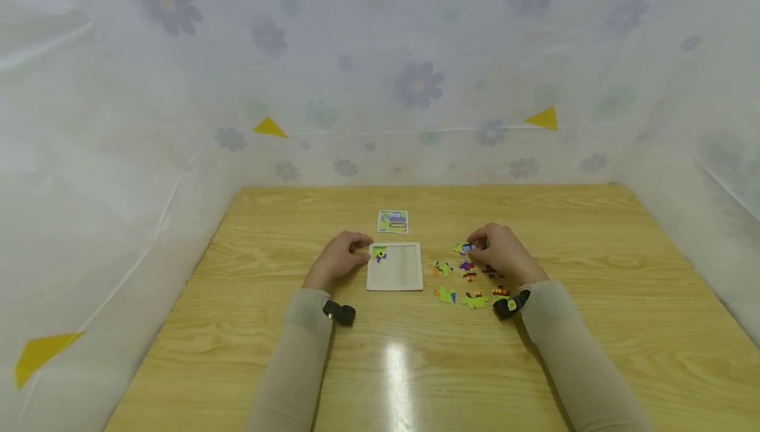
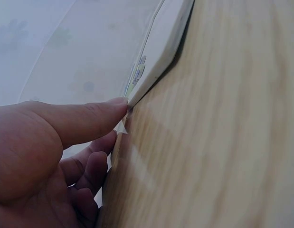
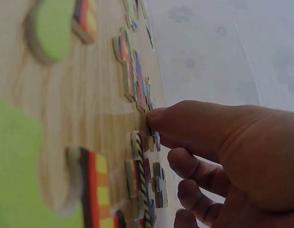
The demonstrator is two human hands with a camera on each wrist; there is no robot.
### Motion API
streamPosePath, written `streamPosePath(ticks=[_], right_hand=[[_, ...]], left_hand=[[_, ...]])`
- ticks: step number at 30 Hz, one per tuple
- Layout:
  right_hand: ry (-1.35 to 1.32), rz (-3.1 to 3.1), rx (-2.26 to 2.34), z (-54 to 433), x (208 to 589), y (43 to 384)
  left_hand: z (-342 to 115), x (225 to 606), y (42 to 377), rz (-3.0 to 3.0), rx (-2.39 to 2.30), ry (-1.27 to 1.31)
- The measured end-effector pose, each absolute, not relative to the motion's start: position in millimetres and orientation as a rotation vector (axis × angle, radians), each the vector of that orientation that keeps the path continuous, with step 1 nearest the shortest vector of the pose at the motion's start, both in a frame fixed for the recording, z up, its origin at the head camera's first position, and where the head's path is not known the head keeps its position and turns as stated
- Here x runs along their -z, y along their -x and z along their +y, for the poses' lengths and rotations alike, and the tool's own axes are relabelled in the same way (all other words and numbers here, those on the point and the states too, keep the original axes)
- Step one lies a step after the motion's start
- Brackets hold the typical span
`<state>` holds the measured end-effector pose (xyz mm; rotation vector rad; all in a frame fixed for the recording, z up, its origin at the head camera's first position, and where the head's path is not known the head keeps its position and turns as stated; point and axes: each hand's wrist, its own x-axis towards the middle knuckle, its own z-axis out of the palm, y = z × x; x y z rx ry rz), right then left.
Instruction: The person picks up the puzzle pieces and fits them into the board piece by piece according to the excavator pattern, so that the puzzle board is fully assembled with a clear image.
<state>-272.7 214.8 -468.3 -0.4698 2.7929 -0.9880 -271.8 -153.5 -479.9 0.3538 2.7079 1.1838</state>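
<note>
A pale square puzzle tray (image 1: 394,286) lies on the table, with a green and blue puzzle piece (image 1: 379,254) in its upper left corner. My left hand (image 1: 340,259) holds the tray by its left edge near that corner, thumb tip (image 2: 119,102) against the rim. To the right of the tray, my right hand (image 1: 503,249) pinches a blue and green puzzle piece (image 1: 463,248) at the top of the loose group. In the right wrist view the thumb (image 3: 158,116) partly hides that piece, and the other fingers are curled.
Several loose puzzle pieces (image 1: 474,301) are spread near the right hand, in green, orange and striped black. Behind the tray lies a small picture card (image 1: 393,221) with a blue vehicle. Pale flowered sheeting (image 1: 418,86) surrounds the wooden table (image 1: 237,346).
</note>
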Motion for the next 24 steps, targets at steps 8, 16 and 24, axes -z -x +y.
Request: streamPosePath(ticks=[8,16,24], right_hand=[[0.486,2.803,1.013,215,464,272],[0.471,2.809,1.015,213,460,271],[0.502,2.822,1.027,209,458,268]], left_hand=[[-153,479,272,2.716,-1.175,-0.350],[-152,477,272,2.717,-1.179,-0.365],[-153,478,271,2.719,-1.163,-0.354]])
